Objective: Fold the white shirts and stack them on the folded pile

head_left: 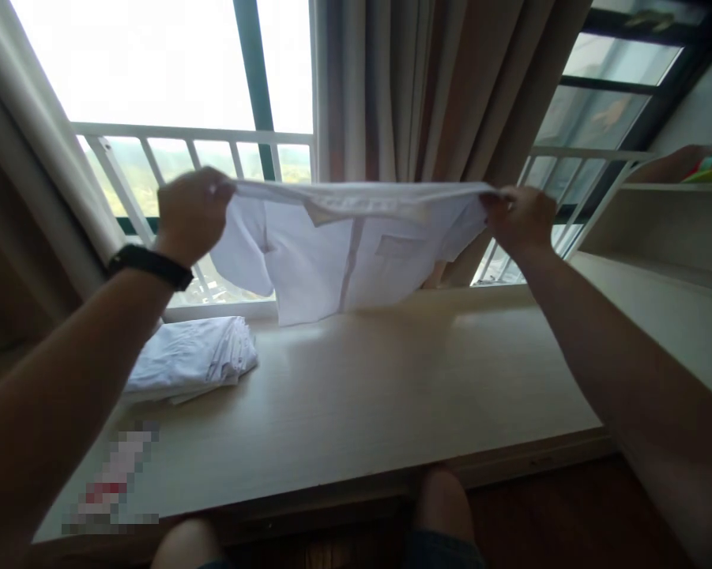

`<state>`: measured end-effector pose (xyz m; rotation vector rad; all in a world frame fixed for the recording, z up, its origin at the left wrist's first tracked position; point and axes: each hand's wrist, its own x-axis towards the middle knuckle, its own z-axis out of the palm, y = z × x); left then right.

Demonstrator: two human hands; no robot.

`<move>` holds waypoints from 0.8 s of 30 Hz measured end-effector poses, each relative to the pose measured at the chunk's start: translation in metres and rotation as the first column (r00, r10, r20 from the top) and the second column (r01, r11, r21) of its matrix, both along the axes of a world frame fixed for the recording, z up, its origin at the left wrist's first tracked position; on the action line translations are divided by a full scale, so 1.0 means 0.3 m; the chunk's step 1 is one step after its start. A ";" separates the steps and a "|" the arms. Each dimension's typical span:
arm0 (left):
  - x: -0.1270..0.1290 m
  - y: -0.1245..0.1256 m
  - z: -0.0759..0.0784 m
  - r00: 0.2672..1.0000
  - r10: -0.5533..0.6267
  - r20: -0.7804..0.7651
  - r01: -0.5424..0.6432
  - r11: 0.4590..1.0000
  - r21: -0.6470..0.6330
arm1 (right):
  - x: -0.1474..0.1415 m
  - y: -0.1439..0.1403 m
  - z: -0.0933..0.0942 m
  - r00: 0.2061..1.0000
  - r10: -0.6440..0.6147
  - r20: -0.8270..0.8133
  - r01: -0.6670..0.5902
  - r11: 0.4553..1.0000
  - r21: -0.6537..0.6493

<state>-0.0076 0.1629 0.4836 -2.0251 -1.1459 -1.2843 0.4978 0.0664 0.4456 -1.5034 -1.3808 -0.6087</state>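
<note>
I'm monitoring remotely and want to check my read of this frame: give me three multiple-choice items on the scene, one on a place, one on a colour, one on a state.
1. Where does the folded pile of cloth lie?
A. On the shelf at the right
B. On the table, at its left side
C. On the floor

2. What colour is the shirt held in the air?
A. White
B. Dark blue
C. Red

3. How is the shirt held?
A. Bunched in one hand
B. Lying flat on the table
C. Stretched between both hands, hanging down

Answers:
1 B, the folded pile rests on the table below the left forearm.
2 A, the shirt is white, placket and pocket showing.
3 C, the left hand and the right hand each grip one end of its top edge, and its lower edge reaches the table.
</note>
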 end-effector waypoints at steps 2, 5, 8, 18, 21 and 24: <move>-0.043 -0.055 -0.199 1.000 0.012 0.023 -0.011 0.997 -0.078 | -0.021 -0.076 -0.205 0.984 -0.169 0.062 0.171 0.985 -0.031; -0.109 -0.156 -0.570 0.996 -0.067 0.062 0.080 0.964 -0.254 | -0.057 -0.190 -0.588 0.991 -0.103 0.082 0.119 0.968 -0.222; -0.152 -0.275 -0.950 0.983 -0.140 0.116 0.179 0.850 -0.495 | -0.115 -0.297 -0.973 0.995 -0.082 -0.049 0.055 0.910 -0.411; -0.180 -0.569 -1.491 0.965 -0.103 0.240 0.254 0.585 -0.770 | -0.383 -0.409 -1.481 0.876 -0.197 -0.439 -0.132 0.779 -0.613; -0.205 -0.585 -1.518 0.963 -0.081 0.256 0.252 0.609 -0.752 | -0.389 -0.358 -1.486 0.675 -0.364 -0.642 -0.093 0.821 -0.563; -0.226 -0.600 -1.539 0.963 -0.092 0.253 0.251 0.646 -0.721 | -0.374 -0.325 -1.493 0.485 -0.333 -0.809 -0.139 0.883 -0.448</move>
